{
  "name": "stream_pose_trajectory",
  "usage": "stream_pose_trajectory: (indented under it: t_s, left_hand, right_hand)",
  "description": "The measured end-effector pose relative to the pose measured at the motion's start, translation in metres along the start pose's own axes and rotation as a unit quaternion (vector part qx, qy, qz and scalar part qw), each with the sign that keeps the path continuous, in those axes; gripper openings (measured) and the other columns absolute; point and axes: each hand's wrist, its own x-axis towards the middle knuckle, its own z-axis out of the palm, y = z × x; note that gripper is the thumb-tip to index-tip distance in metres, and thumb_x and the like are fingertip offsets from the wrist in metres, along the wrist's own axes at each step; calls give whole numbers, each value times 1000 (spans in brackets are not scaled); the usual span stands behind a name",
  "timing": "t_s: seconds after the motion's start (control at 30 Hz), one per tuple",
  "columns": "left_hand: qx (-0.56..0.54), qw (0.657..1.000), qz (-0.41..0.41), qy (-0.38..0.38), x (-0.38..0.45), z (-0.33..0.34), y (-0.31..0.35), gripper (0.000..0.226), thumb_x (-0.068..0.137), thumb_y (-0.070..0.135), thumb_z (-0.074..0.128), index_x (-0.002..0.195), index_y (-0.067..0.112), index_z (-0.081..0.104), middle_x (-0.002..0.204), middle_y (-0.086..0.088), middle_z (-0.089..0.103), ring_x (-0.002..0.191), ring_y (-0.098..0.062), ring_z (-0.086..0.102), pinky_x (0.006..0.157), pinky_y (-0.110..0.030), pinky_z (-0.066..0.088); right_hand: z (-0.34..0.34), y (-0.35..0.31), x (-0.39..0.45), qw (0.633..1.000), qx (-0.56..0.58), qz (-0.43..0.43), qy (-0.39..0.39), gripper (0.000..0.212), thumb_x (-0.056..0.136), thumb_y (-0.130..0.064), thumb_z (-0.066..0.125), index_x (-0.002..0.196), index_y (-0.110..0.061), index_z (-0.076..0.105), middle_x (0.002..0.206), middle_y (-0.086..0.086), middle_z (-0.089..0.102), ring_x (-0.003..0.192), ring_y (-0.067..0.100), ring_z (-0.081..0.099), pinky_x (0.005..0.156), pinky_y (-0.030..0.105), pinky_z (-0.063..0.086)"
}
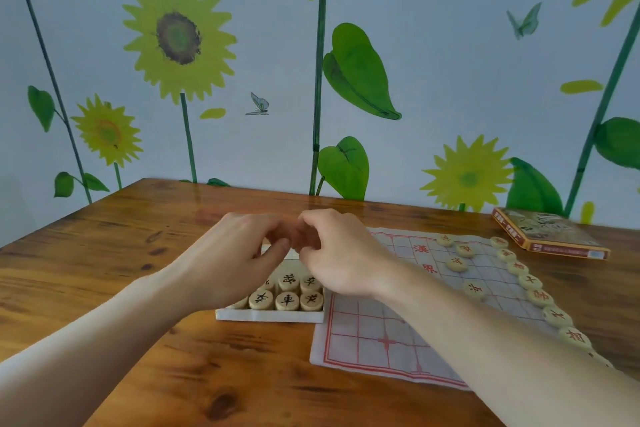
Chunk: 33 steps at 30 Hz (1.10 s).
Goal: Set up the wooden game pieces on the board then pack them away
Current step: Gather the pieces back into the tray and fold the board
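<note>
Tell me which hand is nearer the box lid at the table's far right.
Right. The right hand hovers over the tray's far end, on the side towards the box lid; the left hand is just beyond it, farther from the lid.

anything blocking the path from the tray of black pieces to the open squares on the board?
Nothing visible. The tray touches the board at its left edge, and the near grid is bare; red pieces only line the far right side.

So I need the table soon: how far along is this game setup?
Roughly midway through setup. Done: red-marked pieces line the board's right edge. In hand: the left hand and right hand meet over the white tray; what they grip is hidden. Left: black-marked pieces sit in the tray, then packing away.
</note>
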Motion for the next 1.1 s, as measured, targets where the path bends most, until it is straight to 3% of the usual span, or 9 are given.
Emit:
stream_pose_trajectory:
  t_s: [0.13,0.27,0.47,0.63,0.73,0.87,0.97,1.1]
  left_hand:
    - [-7,999,38,-10,24,9,34,16,100,32,52,95,31,67,85,16,68,81,-3,61,67,-25,47]
    - [-32,996,86,-17,36,27,71,15,99,34,53,94,31,66,86,19,67,79,-4,63,69,-27,51]
    - [-62,984,152,-62,40,63,113,12,99,33,54,98,32,66,90,21,67,80,-4,62,68,-19,47]
    - [-71,970,205,-113,41,83,151,11,98,35,55,99,28,65,90,16,69,77,-2,60,64,-10,40]
    - [-58,962,233,-133,39,94,167,22,92,52,60,97,30,62,86,15,65,75,-2,55,64,-13,40]
    - [-13,954,254,-156,37,102,176,40,86,69,60,98,31,59,93,15,63,82,-4,55,76,-31,52]
    - [-39,951,251,-176,39,103,175,36,84,63,66,96,29,62,89,14,65,80,-4,59,72,-30,54]
    - [-56,950,236,-196,36,98,173,25,84,52,69,93,29,63,86,15,65,76,-1,60,68,-25,53]
  right_hand:
    - [-34,17,-26,999,-20,27,43,21,89,-9,59,82,-29,60,80,-11,64,72,2,56,61,20,38]
    - [-59,34,-59,994,-47,64,75,19,85,-10,60,79,-28,60,80,-8,65,76,11,59,65,30,44]
    - [-89,57,-121,990,-63,108,67,21,89,-7,57,90,-26,66,88,-4,70,85,15,64,74,35,50]
    - [-105,82,-165,983,-93,136,81,21,93,-13,60,93,-33,68,89,-14,70,84,3,63,71,23,51]
    - [-110,94,-182,981,-89,155,77,17,96,-19,64,96,-36,69,90,-16,70,84,0,64,70,21,51]
    - [-116,99,-195,983,-101,148,35,8,94,-28,68,98,-34,70,92,-16,69,86,3,62,74,27,54]
    - [-118,98,-200,985,-100,138,2,11,88,-38,75,94,-34,67,89,-26,63,84,-1,56,69,20,46]
    - [-111,98,-200,987,-107,118,-32,17,89,-36,76,87,-40,60,87,-46,51,86,-14,50,67,13,39]
